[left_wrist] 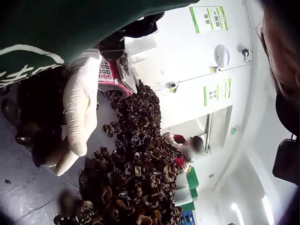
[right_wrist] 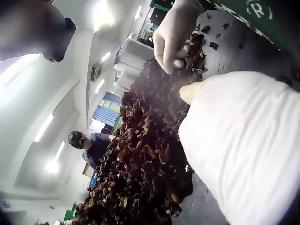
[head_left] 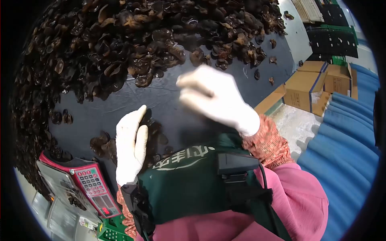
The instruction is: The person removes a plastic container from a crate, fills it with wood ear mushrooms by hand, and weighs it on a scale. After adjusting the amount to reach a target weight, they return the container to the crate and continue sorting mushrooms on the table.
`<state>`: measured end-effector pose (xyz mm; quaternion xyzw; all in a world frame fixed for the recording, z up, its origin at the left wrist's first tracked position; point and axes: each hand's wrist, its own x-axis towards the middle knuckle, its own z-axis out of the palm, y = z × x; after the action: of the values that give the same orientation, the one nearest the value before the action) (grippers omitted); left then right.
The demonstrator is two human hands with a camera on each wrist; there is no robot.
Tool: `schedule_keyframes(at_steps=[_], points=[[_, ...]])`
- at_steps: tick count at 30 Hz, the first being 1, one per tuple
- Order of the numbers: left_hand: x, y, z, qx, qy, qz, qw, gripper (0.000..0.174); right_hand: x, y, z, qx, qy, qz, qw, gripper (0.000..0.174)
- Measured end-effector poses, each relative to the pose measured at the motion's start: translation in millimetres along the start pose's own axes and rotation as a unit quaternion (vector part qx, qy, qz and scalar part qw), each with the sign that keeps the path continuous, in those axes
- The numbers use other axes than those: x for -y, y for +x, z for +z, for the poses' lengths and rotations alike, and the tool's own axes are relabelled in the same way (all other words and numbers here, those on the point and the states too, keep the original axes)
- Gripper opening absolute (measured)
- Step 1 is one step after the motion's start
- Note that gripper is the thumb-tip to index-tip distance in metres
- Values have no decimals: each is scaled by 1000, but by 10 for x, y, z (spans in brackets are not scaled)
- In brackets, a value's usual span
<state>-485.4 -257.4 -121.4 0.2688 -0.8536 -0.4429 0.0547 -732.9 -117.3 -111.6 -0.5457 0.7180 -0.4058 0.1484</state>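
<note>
Dark brown, ear-shaped fungus pieces [head_left: 132, 52] lie heaped over a dark tabletop [head_left: 161, 92]. White gloves cover both hands. The left hand [head_left: 130, 144] stands beside a small group of pieces near the apron, its fingers extended and slightly bent; in the left wrist view that hand [left_wrist: 82, 108] borders dark pieces [left_wrist: 40, 145]. Blurred in the head view, the right hand [head_left: 219, 100] is over the table with fingers bent and parted from the thumb, nothing visible between them. The right wrist view has it large in front [right_wrist: 239, 140], partly hiding the heap [right_wrist: 140, 159].
A red-and-white scale [head_left: 90, 182] stands at the table's lower left, by a green crate [head_left: 114, 229]. Cardboard boxes [head_left: 305, 90] and blue corrugated sheeting [head_left: 341, 136] are at the right. Other people appear beyond the heap, one in dark clothes [right_wrist: 97, 147].
</note>
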Motion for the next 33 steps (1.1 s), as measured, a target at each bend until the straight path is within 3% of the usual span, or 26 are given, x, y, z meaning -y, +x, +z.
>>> schedule_keyframes(at_steps=[2, 3, 4, 6, 9, 10, 12, 14, 15, 16, 18, 21, 24, 26, 28, 30, 32, 33], points=[[0, -10, 12, 9, 4, 9, 1000, 37, -266, 244, 39, -155, -77, 50, 984, 29], [1, -1, 18, 11, 6, 15, 1000, 36, -220, 376, -59, -96, -103, 184, 973, 32], [-5, 0, 27, 8, 12, 18, 1000, 36, -359, 468, -8, -85, -204, 154, 963, 27], [-9, -36, 42, 1, 23, 21, 1000, 34, -587, 513, 121, -135, -263, 2, 955, 17], [34, -85, 29, -9, -41, -18, 999, 37, -239, 334, 127, -123, -142, 15, 982, 8], [27, -94, 30, -12, -76, -32, 996, 38, -138, 229, 174, -105, -110, -22, 988, 8], [-1, -55, 11, -11, -73, -43, 996, 39, 126, -31, 252, 33, -68, -66, 995, 19], [14, -19, 5, -13, -74, -42, 996, 39, 262, -163, 168, 70, -93, -51, 992, 23], [28, -16, 5, -8, -69, -34, 997, 38, 119, -116, 164, 1, -123, -51, 991, 27], [46, -20, 2, -4, -63, -25, 998, 37, -48, -97, 144, -71, -104, 23, 992, 27], [66, 6, -8, 2, -50, -3, 999, 35, -190, -24, -4, -80, -160, 220, 959, 21], [51, 0, 0, -5, -52, -9, 999, 33, -498, -53, 46, -66, -268, 147, 950, 13], [29, -24, 23, -19, -54, -13, 998, 33, -375, -117, 47, -73, -191, 177, 963, 9], [-6, -31, 40, -24, -54, -28, 998, 34, -93, -117, -23, 14, 18, 260, 965, 9], [-12, -24, 35, -24, -55, -31, 998, 34, 112, -87, -53, 82, 80, 213, 970, 11], [0, -18, 28, -24, -60, -24, 998, 33, -30, 11, 6, -56, -61, 122, 989, 19], [0, -14, 34, -21, -51, -23, 998, 33, -345, 123, 68, -111, -256, 85, 956, 25], [3, -5, 29, -20, -46, -22, 999, 33, -501, 120, 109, -75, -326, 104, 937, 26]])
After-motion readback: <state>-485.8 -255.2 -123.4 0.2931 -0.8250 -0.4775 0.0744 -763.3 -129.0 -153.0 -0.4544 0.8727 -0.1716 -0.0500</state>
